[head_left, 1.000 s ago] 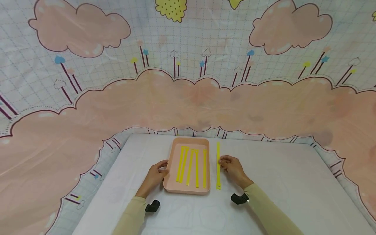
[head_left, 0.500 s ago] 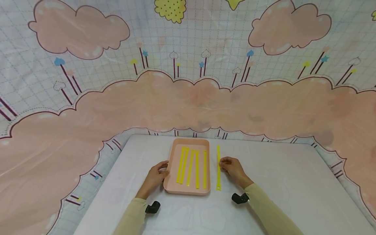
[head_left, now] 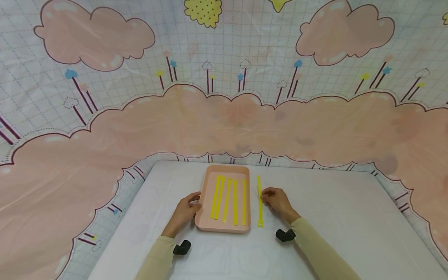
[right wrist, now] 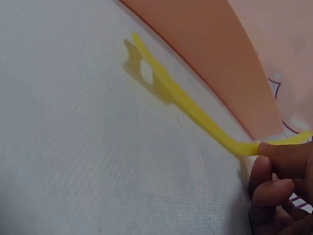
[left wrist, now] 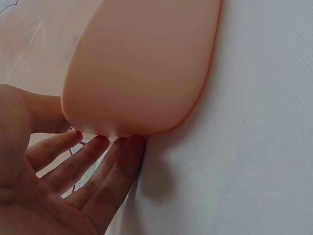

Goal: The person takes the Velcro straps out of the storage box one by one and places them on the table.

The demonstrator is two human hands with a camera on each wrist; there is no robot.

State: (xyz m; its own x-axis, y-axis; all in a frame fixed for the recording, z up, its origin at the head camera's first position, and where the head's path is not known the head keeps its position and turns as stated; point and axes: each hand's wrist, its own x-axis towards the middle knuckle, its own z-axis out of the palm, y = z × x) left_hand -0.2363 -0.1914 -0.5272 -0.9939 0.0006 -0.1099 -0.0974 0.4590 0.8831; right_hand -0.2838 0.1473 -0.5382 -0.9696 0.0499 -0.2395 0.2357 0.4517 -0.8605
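Note:
My right hand (head_left: 279, 201) pinches a flexible yellow cable strap (head_left: 260, 214) between thumb and fingers, to the right of the shallow pink tray (head_left: 231, 171). In the right wrist view the strap (right wrist: 205, 122) bends at the fingertips, and its slotted end hangs low over the white cloth, casting a shadow. My left hand (head_left: 184, 212) holds the tray's left side. The left wrist view has its fingertips against the tray's outer wall (left wrist: 142, 63), with the thumb passing behind the rim. Inside the tray several similar yellow straps (head_left: 235, 204) lie lengthwise, roughly side by side.
A white cloth (head_left: 336, 217) covers the table. Behind it hangs a patterned curtain (head_left: 224, 124) with pink clouds. Each wrist wears a black camera, such as the right camera (head_left: 285, 235) near the table's front.
The far end of the strap has come lower and slightly left, while the right hand has barely shifted. The left hand and tray stay as they were.

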